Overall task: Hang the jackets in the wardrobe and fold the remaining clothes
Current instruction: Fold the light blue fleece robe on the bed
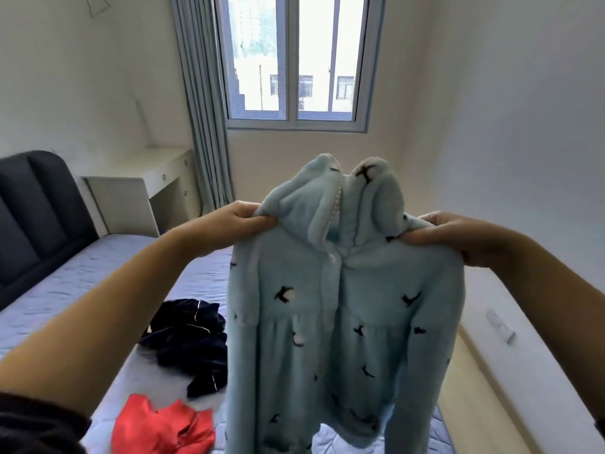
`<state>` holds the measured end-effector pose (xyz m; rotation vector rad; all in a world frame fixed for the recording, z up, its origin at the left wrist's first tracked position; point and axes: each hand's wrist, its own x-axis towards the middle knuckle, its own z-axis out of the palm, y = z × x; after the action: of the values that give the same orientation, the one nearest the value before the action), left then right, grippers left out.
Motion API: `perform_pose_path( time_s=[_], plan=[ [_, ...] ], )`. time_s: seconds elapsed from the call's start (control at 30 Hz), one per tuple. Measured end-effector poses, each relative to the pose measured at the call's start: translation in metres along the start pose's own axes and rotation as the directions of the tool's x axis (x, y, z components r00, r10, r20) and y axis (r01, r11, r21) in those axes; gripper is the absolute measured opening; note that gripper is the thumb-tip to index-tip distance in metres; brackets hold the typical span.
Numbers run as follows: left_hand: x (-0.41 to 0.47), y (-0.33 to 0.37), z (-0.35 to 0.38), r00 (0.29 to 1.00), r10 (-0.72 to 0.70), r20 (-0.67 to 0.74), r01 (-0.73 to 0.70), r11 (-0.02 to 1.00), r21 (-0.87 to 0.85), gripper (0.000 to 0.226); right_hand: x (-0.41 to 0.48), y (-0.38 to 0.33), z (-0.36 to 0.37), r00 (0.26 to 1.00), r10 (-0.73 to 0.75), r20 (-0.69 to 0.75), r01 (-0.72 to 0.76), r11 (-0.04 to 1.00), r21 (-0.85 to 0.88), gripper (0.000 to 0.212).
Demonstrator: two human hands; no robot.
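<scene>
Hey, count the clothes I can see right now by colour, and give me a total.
Light blue: 1, the fleece jacket held up
Navy: 1, the navy heap, possibly more than one piece
Red: 1, the red garment
Total: 3

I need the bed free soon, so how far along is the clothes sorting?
Done: nothing that shows; no folded pile or hung jacket is in view. In hand: the left hand and right hand pinch the shoulders of a light blue hooded fleece, held up over the bed. Left: a navy garment and a red garment lie crumpled on it. The wardrobe is out of view.
</scene>
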<state>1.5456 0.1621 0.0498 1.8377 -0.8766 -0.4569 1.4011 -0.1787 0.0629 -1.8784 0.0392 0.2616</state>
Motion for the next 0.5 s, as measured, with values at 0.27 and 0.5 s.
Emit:
perform_pose_path(
  time_s=[0.27, 0.5],
  plan=[
    [0.117, -0.049, 0.014, 0.975, -0.171, -0.141, 0.208, 0.925, 0.319, 0.011, 0.103, 0.034, -0.047, 0.934, 0.243, -0.264, -0.29, 0.944, -0.158, 0.024],
    [0.205, -0.197, 0.094, 0.84, -0.433, -0.326, 0.53, 0.781, 0.33, 0.039, 0.231, 0.176, -0.01, 0.749, 0.151, -0.645, -0.398, 0.881, -0.256, 0.034]
  ],
)
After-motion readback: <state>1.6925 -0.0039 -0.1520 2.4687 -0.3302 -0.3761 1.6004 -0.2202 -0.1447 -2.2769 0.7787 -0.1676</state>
